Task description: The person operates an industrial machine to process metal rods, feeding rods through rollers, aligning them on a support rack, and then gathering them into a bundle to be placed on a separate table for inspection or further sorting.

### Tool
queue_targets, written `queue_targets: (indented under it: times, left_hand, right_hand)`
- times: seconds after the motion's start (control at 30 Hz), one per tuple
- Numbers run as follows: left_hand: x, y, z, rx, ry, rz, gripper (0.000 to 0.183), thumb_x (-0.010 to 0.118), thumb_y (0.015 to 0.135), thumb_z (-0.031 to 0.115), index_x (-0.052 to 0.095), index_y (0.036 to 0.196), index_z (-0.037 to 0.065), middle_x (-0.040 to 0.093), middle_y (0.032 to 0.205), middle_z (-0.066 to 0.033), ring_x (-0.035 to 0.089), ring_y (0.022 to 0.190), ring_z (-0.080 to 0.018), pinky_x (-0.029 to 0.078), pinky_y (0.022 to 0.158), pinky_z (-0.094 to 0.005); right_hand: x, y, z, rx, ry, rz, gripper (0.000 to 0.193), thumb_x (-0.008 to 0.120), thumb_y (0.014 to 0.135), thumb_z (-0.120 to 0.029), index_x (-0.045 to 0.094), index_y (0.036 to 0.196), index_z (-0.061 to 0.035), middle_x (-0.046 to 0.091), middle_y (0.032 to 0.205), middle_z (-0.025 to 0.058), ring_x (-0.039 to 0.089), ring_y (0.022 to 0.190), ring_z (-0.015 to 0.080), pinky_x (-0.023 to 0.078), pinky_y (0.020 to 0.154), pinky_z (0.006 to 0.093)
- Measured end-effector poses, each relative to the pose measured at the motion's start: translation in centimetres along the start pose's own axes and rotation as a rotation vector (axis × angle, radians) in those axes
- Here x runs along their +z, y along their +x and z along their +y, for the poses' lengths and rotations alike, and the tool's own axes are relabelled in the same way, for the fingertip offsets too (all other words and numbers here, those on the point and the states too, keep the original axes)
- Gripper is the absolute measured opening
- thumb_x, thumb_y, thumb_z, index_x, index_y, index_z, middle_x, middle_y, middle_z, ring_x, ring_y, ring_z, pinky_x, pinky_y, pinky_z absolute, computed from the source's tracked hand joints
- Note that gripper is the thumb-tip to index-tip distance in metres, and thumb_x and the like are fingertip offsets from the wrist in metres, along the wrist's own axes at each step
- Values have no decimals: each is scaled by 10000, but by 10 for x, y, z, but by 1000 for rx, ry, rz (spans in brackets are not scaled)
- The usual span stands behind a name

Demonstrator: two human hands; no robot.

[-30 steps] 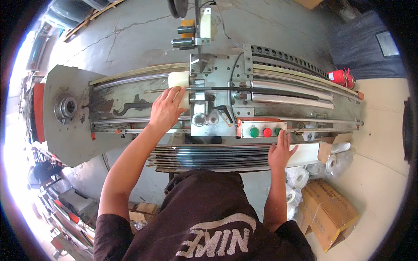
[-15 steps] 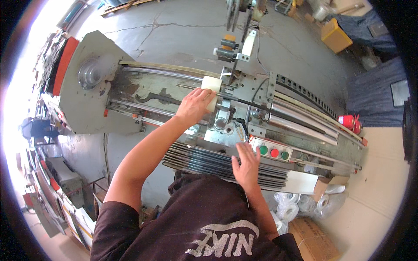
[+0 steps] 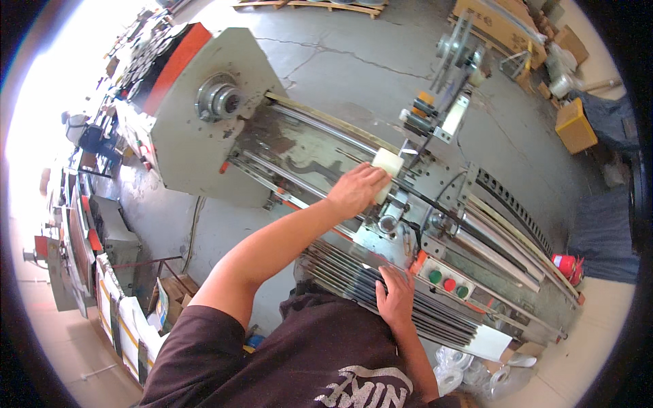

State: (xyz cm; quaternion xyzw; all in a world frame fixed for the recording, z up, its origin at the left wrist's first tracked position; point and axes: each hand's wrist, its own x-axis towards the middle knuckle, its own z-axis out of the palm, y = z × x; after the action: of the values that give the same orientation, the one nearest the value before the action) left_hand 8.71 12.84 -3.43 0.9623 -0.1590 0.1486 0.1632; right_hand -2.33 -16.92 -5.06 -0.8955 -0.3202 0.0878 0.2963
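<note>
My left hand (image 3: 359, 190) reaches across a long metal machine and rests its fingers over a cream-white block (image 3: 388, 162) on the carriage (image 3: 381, 238). The fingers curl onto the block's near side, and the palm's underside is hidden. My right hand (image 3: 396, 292) hovers close to the left end of a control box (image 3: 445, 280) with green and red buttons. Its fingers are apart and nothing shows in them. Several dark, thin strips (image 3: 354, 275) lie side by side between the machine and my body.
Steel guide rods (image 3: 303, 119) run from the grey end plate (image 3: 204, 146) to the carriage. Rollers (image 3: 496, 255) extend to the right. An arm with spools (image 3: 435, 112) rises behind the carriage. At lower right are plastic-wrapped rolls (image 3: 452, 370); a red extinguisher (image 3: 568, 267) stands farther right.
My view has turned left, so the machine sits tilted and farther right in the picture. My left hand stays on the block. My right hand is slightly nearer my body.
</note>
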Motion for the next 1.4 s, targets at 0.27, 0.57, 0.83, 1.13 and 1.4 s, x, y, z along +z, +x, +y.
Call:
queue_targets:
  times: [0.27,0.57,0.83,1.13,1.4]
  left_hand:
    - [3,-7,-27,2,-41,32,694,787,747,145,571,1398,42,606,1342,-105,576,1296,-298,418,1188,-452]
    - [-54,-58,-156,-33,-39,5,700,828,685,95,619,1351,50,627,1343,-121,601,1249,-360,495,1093,-448]
    - [-121,-111,-264,-88,36,-87,763,828,762,108,553,1474,100,593,1424,-100,565,1311,-334,431,1181,-452]
    - [-122,-127,-277,-132,114,-110,784,838,764,119,540,1489,106,563,1480,-93,540,1356,-326,427,1189,-434]
    - [-105,-130,-279,-142,38,-16,794,812,743,32,539,1486,94,573,1479,-131,556,1339,-379,463,1142,-442]
  right_hand:
    - [40,42,-47,25,41,15,354,673,935,-136,672,1274,-34,710,1248,166,637,1213,348,384,1142,537]
    - [94,119,-145,21,83,62,341,674,936,-116,665,1262,-18,706,1249,162,650,1173,351,434,1105,488]
    - [99,145,-196,-102,-61,274,459,686,890,-82,619,1342,-37,678,1312,157,619,1251,355,447,1102,509]
    - [49,174,-174,441,-172,94,514,635,991,-225,542,1441,6,606,1425,242,548,1364,404,329,1210,553]
    - [-39,139,31,604,-677,262,763,449,1077,-560,365,1596,-6,374,1646,218,304,1554,360,155,1283,535]
